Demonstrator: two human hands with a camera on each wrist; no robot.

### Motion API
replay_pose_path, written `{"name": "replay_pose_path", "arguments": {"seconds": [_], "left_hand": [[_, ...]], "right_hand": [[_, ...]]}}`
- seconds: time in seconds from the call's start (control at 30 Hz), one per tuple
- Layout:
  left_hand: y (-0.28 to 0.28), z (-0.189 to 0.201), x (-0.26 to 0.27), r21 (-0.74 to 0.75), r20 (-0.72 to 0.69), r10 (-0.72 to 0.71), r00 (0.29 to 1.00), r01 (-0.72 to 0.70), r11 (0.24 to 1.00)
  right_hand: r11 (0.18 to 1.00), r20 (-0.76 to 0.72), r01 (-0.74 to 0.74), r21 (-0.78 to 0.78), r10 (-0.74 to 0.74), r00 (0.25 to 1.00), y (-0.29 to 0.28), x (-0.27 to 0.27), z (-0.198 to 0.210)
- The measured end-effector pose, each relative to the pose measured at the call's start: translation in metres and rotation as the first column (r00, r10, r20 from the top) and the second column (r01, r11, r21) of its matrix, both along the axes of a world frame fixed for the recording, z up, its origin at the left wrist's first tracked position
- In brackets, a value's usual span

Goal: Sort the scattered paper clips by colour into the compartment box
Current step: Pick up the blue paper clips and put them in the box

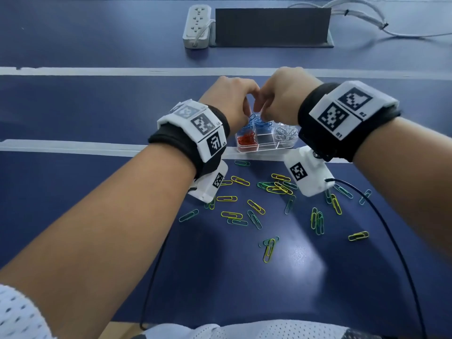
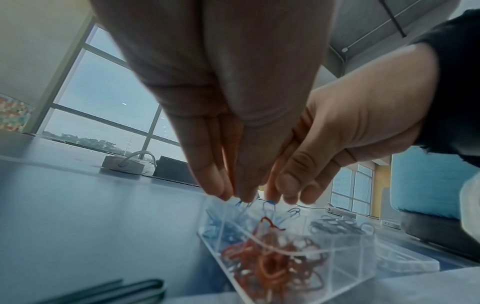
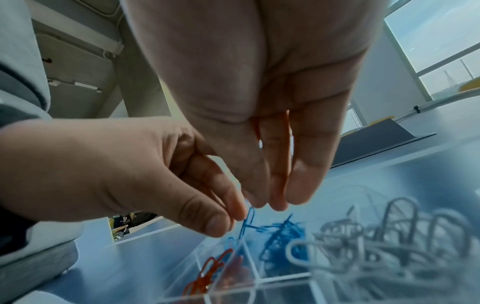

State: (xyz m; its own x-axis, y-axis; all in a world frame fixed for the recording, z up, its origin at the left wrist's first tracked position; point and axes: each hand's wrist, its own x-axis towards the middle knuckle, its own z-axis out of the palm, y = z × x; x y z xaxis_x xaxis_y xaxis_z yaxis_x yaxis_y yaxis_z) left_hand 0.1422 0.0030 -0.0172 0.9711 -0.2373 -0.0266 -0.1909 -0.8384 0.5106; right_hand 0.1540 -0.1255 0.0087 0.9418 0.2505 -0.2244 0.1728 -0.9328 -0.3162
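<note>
Hands: where they meet at centre frame, the left hand [image 1: 232, 99] and right hand [image 1: 285, 94] each pinch blue clips [image 3: 248, 218] with fingertips drawn together.
Pose: both wrists bent down over the compartment box [image 1: 266, 149].
Box: red, blue and silver clips lie sorted.
Tabletop [image 1: 73, 113]: blue; yellow and green clips [image 1: 254, 206] scattered in the lower centre.

Black wristbands [image 1: 318, 123] carrying white marker-tagged blocks [image 1: 352, 108], black cables [image 1: 391, 241], white mesh sleeve [image 1: 19, 314]
</note>
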Motion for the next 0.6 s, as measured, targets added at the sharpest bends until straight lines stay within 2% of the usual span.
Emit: {"name": "replay_pose_path", "arguments": {"seconds": [0.1,0.2,0.3,0.4,0.6], "left_hand": [[0.002,-0.001,-0.002,-0.016,-0.009,0.008,1.000,-0.008,1.000],[0.001,0.000,-0.005,-0.002,-0.016,-0.003,1.000,0.003,1.000],[0.001,-0.001,-0.008,0.077,-0.030,-0.027,0.999,0.029,0.997],[0.001,-0.003,-0.010,0.136,-0.030,-0.033,0.999,0.037,0.990],[0.003,0.000,-0.017,0.114,0.010,-0.023,1.000,0.021,0.993]], "right_hand": [[1.000,-0.012,0.009,0.022,-0.008,1.000,-0.002,-0.001,0.002],[0.998,-0.028,-0.041,-0.041,0.040,0.999,-0.001,-0.003,-0.002],[0.992,-0.033,-0.070,-0.106,0.067,0.997,-0.001,-0.006,-0.004],[0.988,-0.014,-0.113,-0.107,0.112,0.994,-0.003,-0.008,-0.001],[0.978,-0.020,-0.154,-0.141,0.153,0.988,-0.007,-0.014,-0.004]]}}
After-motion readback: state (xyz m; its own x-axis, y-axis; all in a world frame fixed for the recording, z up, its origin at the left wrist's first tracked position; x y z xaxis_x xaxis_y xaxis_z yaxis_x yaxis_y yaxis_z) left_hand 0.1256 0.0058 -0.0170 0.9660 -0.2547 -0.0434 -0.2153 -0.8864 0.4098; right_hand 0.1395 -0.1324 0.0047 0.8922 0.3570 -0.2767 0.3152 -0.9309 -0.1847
